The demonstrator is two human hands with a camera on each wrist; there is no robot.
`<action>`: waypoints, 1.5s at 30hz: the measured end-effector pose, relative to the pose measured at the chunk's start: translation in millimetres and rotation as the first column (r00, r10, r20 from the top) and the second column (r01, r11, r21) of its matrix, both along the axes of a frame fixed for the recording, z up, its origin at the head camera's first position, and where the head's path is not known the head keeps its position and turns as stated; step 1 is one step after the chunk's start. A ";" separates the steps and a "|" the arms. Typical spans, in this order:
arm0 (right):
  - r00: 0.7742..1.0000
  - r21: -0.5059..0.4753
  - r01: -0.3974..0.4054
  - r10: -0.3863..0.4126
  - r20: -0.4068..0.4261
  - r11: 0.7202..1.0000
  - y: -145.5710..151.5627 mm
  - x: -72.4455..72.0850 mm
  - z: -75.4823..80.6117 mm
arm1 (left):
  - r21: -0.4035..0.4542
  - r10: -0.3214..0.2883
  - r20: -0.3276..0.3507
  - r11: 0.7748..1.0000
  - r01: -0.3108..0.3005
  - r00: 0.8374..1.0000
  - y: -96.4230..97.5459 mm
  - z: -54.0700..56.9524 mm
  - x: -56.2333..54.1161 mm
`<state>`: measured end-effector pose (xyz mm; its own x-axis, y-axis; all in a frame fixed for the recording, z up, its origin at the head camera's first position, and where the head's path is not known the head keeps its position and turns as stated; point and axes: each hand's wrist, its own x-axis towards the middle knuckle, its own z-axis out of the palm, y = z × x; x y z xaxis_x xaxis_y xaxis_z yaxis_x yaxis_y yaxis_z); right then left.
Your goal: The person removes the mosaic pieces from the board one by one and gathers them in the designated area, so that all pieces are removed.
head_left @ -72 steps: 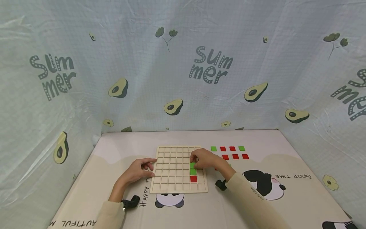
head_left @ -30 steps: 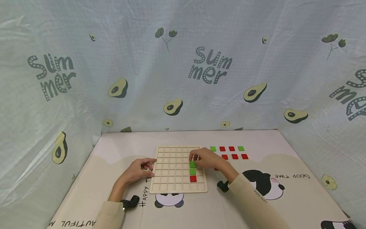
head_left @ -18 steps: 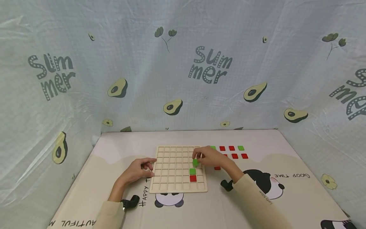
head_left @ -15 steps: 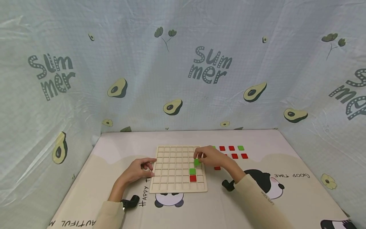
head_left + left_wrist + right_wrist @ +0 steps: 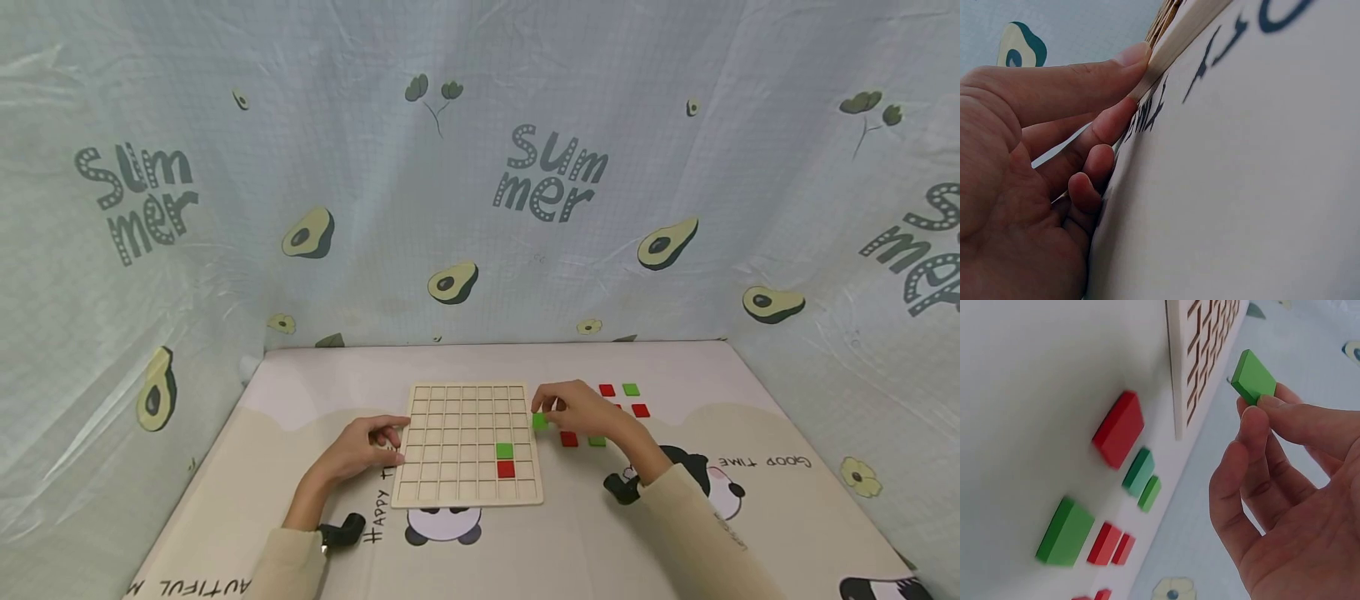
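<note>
My right hand [image 5: 581, 408] pinches a green square tile [image 5: 1254, 378] between thumb and fingertips, just off the right edge of the wooden grid board [image 5: 450, 433]. In the right wrist view that tile is raised and tilted. Two tiles lie in one column of the board: a green tile [image 5: 505, 451] with a red tile [image 5: 506, 469] directly below it. At the board's left edge is my left hand [image 5: 363, 443], its thumb and forefinger spread and touching the rim, the other fingers bent. The left wrist view shows the thumb against the board's wooden edge [image 5: 1175, 47].
Several red and green tiles lie in loose rows right of the board, among them a red tile [image 5: 569, 439] and a green tile [image 5: 631, 389]; my right hand hides some. A printed cloth [image 5: 525, 550] covers the table, and a patterned curtain [image 5: 360, 167] stands behind.
My right hand has lifted the upper green tile out of its board square and carried it right, past the board's edge. The left hand has stayed in place.
</note>
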<state>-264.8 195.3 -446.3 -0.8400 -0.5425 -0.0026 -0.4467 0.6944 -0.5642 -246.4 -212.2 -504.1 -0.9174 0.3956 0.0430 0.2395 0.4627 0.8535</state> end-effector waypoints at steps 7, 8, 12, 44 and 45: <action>1.000 -0.041 0.024 -0.023 0.020 0.999 21.6 2.0 -3.4 | 0.015 0.006 0.012 1.000 -0.006 1.000 0.3 0.1 0.9; 0.999 -0.045 0.029 -0.028 0.024 0.999 24.5 2.3 -3.7 | 0.017 0.006 0.012 1.000 -0.006 1.000 0.4 0.3 1.0; 0.999 -0.061 0.040 -0.038 0.026 0.997 35.3 3.0 -5.2 | 0.016 0.007 0.014 1.000 -0.007 1.000 0.5 1.0 1.0; 0.986 -0.049 0.166 -0.167 -0.011 0.985 108.2 16.7 -19.2 | -0.005 0.005 0.010 1.000 -0.005 1.000 -0.1 -0.4 0.5; 0.984 -0.046 0.180 -0.181 -0.008 0.983 110.1 17.2 -19.5 | -0.004 0.006 0.011 1.000 -0.006 1.000 0.0 0.0 0.5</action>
<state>-247.6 305.4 -465.8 -0.9240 -0.3814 0.0293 -0.3234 0.7380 -0.5923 -245.9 -212.2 -504.0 -0.9202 0.3903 0.0309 0.2271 0.4678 0.8542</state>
